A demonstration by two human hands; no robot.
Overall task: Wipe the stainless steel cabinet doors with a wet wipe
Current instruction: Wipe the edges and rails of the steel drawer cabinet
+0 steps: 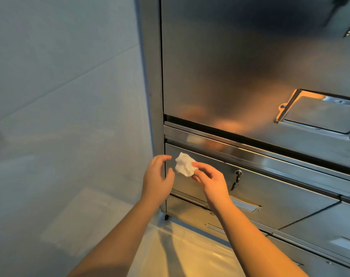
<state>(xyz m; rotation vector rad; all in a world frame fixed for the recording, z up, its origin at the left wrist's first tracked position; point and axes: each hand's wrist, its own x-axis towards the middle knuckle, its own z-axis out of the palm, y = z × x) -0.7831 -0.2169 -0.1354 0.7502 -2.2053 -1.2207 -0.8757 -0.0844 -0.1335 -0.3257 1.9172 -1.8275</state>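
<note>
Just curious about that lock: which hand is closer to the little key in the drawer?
Right. The right hand, pinching the crumpled wipe, sits just left of the key. The left hand is farther left, by the cabinet's edge.

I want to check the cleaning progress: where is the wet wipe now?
In the head view the wet wipe is pinched by the right hand, just right of the left hand, before the cabinet's keyed drawer.

The wet wipe (184, 164) sits between both hands before the drawer (270, 188), left of its key (238, 173).
</note>
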